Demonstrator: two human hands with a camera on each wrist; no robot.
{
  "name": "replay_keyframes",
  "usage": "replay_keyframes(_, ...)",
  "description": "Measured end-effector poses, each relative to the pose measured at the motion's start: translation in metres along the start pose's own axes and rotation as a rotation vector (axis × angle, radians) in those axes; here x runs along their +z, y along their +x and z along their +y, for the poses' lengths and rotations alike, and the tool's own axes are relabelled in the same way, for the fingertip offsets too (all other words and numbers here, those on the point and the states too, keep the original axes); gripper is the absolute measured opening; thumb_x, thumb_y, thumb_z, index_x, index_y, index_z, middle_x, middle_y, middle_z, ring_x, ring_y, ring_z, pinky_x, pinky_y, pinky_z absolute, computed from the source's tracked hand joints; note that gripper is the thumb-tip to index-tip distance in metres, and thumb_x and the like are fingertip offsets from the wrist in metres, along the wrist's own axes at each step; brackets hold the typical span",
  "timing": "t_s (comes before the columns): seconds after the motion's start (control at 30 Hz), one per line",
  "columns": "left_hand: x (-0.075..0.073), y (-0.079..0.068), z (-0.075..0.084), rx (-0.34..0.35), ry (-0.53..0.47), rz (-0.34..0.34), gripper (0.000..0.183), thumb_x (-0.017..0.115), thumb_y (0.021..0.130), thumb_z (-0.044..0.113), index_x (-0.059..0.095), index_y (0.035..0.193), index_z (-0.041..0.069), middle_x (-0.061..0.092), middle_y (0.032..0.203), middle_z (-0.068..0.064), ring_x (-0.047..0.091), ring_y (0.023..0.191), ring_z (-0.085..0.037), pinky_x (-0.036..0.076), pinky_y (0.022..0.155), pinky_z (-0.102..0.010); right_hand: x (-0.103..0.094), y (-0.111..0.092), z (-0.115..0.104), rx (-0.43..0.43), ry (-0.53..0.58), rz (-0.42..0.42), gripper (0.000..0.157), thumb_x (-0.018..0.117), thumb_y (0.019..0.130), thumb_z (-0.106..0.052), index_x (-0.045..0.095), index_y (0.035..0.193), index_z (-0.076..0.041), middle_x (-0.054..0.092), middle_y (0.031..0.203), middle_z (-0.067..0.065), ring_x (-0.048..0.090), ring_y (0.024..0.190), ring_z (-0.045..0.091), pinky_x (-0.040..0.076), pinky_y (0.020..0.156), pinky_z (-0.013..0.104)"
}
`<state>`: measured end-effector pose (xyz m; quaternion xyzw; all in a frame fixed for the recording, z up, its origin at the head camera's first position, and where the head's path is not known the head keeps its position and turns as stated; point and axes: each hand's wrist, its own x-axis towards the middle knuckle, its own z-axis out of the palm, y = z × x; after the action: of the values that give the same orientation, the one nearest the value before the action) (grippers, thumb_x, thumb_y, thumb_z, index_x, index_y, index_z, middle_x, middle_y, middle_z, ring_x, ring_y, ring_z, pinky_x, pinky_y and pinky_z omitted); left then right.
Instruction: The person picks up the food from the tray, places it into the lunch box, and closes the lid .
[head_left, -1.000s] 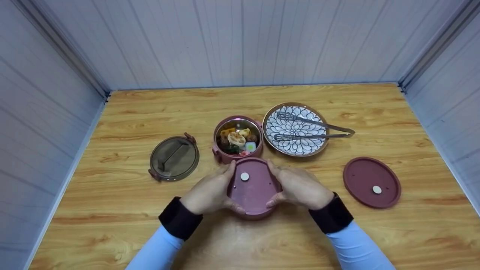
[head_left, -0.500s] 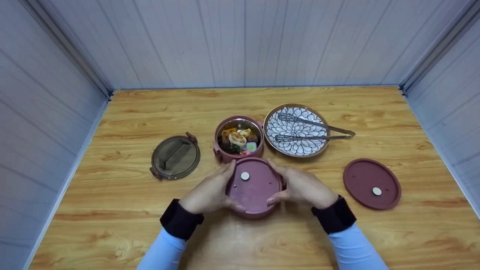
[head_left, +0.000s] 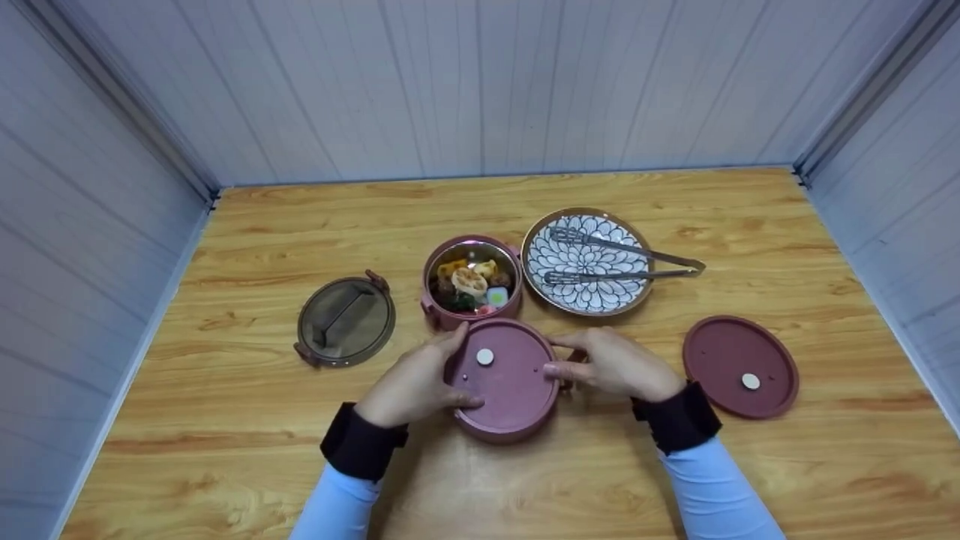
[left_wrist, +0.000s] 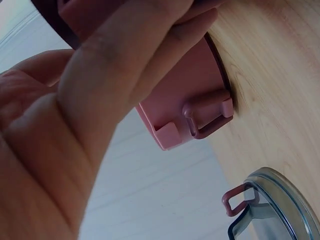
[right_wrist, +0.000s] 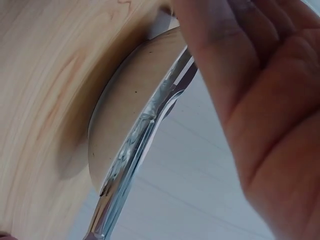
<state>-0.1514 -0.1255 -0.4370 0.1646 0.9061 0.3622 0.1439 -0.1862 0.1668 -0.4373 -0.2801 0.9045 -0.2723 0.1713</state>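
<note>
A round mauve-pink lunch pot (head_left: 510, 394) with its lid on and a white knob (head_left: 485, 357) stands at the near middle. My left hand (head_left: 409, 386) grips its left side, thumb over the lid and fingers low along the wall. At the right side, my right hand (head_left: 626, 364) pinches the pot, thumb on the lid's rim and index finger behind. A brown side handle shows between that thumb and finger; the other fingers are hidden in the head view. Just behind stands an uncovered pink pot (head_left: 450, 321) of food, its side handle (left_wrist: 210, 117) showing in the left wrist view.
A flower-patterned plate (head_left: 581, 255) with metal tongs (head_left: 607, 277) across it lies back right, beside the food pot. A smoky see-through lid (head_left: 349, 322) with clips rests at left. Right of my right hand lies a flat dark-pink lid (head_left: 724, 360). Walls enclose the table.
My right thumb has moved from the lid's front edge back to its right rim, and that hand has shifted outward to the handle. The left thumb has slid slightly; the pot stays in place.
</note>
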Motion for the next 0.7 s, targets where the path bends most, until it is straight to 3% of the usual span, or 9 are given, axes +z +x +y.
replay_keyframes(0.1,0.0004,-0.0005,0.0005,-0.003,-0.005,0.005,0.109,0.090,0.073,0.033,0.025,0.155,0.001,0.032,0.155,-0.022,0.030,0.142,-0.035,0.026,0.115,-0.044,-0.0003,-0.0002,-0.0014,0.008,0.005,-0.010,0.060,0.064,0.093,-0.049,0.060,0.136,-0.008,0.073,0.088,-0.001,0.061,0.066,0.002,0.054,0.085,0.041)
replay_keyframes(0.33,0.0012,0.0000,0.0006,0.000,-0.005,0.011,0.108,0.089,0.073,0.033,0.026,0.155,0.002,0.032,0.155,-0.021,0.030,0.142,-0.036,0.026,0.115,-0.045,-0.0002,-0.0003,-0.0047,-0.004,0.008,0.009,0.052,0.066,0.093,-0.044,0.066,0.130,-0.007,0.070,0.118,0.009,0.052,0.058,0.004,0.051,0.070,0.030)
replay_keyframes(0.5,0.0031,0.0005,0.0021,0.032,-0.003,0.004,0.106,0.089,0.073,0.034,0.029,0.154,0.001,0.033,0.155,-0.019,0.031,0.142,-0.034,0.026,0.115,-0.043,-0.0027,-0.0030,-0.0065,-0.014,0.018,-0.005,0.042,0.069,0.093,-0.040,0.071,0.123,-0.010,0.072,0.110,0.002,0.056,0.065,0.005,0.050,0.067,0.028)
replay_keyframes(0.7,0.0063,-0.0004,0.0019,0.094,0.010,0.001,0.103,0.089,0.074,0.034,0.031,0.153,-0.001,0.039,0.152,-0.019,0.036,0.140,-0.032,0.029,0.114,-0.041,-0.0044,-0.0056,-0.0060,-0.082,-0.002,-0.011,0.030,0.072,0.091,-0.038,0.077,0.108,-0.015,0.071,0.090,-0.006,0.059,0.074,0.006,0.051,0.068,0.029)
